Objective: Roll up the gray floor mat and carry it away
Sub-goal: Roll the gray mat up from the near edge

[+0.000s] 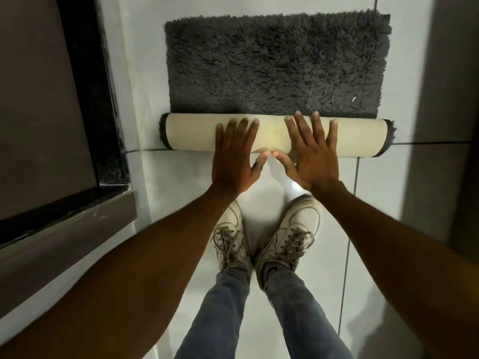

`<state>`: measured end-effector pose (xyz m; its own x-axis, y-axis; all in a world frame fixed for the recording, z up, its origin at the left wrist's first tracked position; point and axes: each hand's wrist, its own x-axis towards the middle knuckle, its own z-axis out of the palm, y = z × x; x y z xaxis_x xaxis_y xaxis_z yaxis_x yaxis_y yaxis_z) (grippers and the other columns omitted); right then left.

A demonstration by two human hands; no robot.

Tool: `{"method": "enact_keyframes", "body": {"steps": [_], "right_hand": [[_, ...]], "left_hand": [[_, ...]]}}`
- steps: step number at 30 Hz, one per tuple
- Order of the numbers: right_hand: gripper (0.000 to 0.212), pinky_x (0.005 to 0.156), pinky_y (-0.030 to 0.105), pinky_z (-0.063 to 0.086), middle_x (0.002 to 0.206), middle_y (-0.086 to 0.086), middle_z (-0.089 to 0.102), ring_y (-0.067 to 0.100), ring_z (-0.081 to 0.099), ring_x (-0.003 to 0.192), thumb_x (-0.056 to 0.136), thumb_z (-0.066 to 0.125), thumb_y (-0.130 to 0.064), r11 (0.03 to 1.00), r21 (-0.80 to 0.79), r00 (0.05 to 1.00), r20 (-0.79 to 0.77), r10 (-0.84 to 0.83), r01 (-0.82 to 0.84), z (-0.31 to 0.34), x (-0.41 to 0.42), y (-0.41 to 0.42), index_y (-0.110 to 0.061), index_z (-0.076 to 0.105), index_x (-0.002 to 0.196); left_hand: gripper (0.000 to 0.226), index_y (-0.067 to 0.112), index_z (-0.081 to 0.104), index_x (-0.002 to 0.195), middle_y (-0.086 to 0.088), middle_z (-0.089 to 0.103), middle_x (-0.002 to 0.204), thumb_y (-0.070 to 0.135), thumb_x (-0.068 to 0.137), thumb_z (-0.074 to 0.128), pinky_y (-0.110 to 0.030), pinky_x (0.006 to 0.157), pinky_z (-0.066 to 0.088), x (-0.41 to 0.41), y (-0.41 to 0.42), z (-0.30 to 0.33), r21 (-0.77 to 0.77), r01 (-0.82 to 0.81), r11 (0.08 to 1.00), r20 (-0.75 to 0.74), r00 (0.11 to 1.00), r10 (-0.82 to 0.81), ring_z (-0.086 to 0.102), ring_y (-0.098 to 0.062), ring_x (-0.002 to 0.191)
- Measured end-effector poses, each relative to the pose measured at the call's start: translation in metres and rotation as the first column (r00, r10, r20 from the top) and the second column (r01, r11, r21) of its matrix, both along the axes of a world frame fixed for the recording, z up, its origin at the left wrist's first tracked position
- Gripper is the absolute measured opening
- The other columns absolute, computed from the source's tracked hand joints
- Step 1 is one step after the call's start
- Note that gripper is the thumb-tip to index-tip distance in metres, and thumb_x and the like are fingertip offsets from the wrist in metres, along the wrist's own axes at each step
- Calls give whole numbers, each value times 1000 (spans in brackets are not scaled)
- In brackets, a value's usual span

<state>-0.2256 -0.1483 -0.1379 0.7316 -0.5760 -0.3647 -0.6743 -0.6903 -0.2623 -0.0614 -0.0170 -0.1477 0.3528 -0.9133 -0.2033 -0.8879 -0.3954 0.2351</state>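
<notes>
A shaggy dark gray floor mat (pixel 277 66) lies on the white tiled floor ahead of me. Its near end is rolled into a tube (pixel 186 133) that shows the cream backing, with gray pile sticking out at both ends. My left hand (pixel 234 156) rests flat on the roll left of its middle, fingers spread. My right hand (pixel 311 154) lies flat on the roll just right of the middle, fingers spread too. The two thumbs nearly touch at the roll's near edge. Neither hand grips the mat.
My two feet in white sneakers (pixel 267 237) stand just behind the roll. A dark-framed threshold or step (pixel 103 99) runs along the left. A wall or door edge (pixel 445 99) closes the right side. The glossy tiled floor (pixel 375 203) has dark grout lines.
</notes>
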Motion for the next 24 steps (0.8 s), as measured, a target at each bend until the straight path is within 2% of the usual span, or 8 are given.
{"method": "enact_keyframes", "body": {"steps": [3, 5, 8, 11, 15, 20, 23, 24], "right_hand": [[97, 121, 71, 0, 172, 10, 20, 41, 8, 159, 90, 23, -85, 998, 43, 992, -115, 51, -47, -6, 24, -37, -25, 15, 165], [93, 119, 74, 3, 171, 9, 22, 43, 13, 157, 89, 22, -87, 993, 87, 985, -146, 89, -77, -10, 37, -57, -33, 11, 164], [83, 116, 73, 17, 163, 5, 40, 42, 32, 150, 90, 20, -85, 988, 87, 977, -159, 142, -130, -9, 47, -75, -39, 25, 159], [80, 114, 72, 21, 155, 6, 51, 46, 40, 143, 90, 21, -82, 992, 69, 984, -139, 111, -102, 4, 48, -80, -37, 36, 153], [76, 113, 73, 24, 148, 7, 56, 48, 46, 135, 90, 25, -78, 981, 148, 972, -179, 150, -124, 8, 51, -67, -35, 40, 150], [64, 119, 69, 15, 155, 4, 50, 42, 37, 145, 94, 45, -71, 904, 422, 944, -265, 196, -70, 12, 48, -76, -40, 39, 150], [55, 116, 55, 33, 145, 7, 56, 36, 47, 139, 97, 58, -54, 714, 694, 913, -343, 219, 89, 17, 59, -88, -35, 46, 147], [55, 113, 51, 36, 142, 9, 56, 36, 49, 137, 97, 62, -50, 709, 700, 910, -345, 229, 86, 19, 63, -89, -32, 48, 147]], "left_hand": [[82, 17, 28, 160, -14, 29, 165, 59, 93, 48, -62, 126, 10, 24, -21, -7, 33, 65, 997, -39, 997, -64, 18, -40, 155], [79, 20, 31, 159, -13, 38, 160, 62, 94, 46, -63, 124, 14, 40, -39, -9, 42, 79, 996, -24, 997, -78, 27, -40, 151], [71, 21, 44, 151, -10, 53, 146, 66, 97, 43, -63, 119, 25, 50, -61, -8, 32, 102, 994, 19, 995, -102, 45, -37, 138], [64, 20, 50, 144, -11, 57, 140, 59, 93, 55, -62, 113, 33, 48, -64, 0, -24, 77, 997, 20, 997, -77, 51, -35, 130], [59, 19, 55, 137, -11, 60, 137, 47, 87, 71, -58, 107, 39, 39, -54, 1, 4, 64, 998, 58, 996, -64, 53, -36, 127], [55, 19, 56, 132, -11, 64, 130, 53, 91, 65, -54, 98, 45, 37, -51, 15, 177, 143, 974, -60, 989, -134, 58, -38, 115], [54, 21, 52, 136, -10, 58, 138, 58, 97, 55, -57, 108, 35, 42, -57, 17, 388, 167, 906, -261, 963, -66, 50, -39, 126], [53, 22, 52, 136, -10, 57, 140, 58, 97, 55, -56, 108, 32, 42, -58, 17, 400, 175, 900, -265, 962, -70, 49, -38, 127]]}}
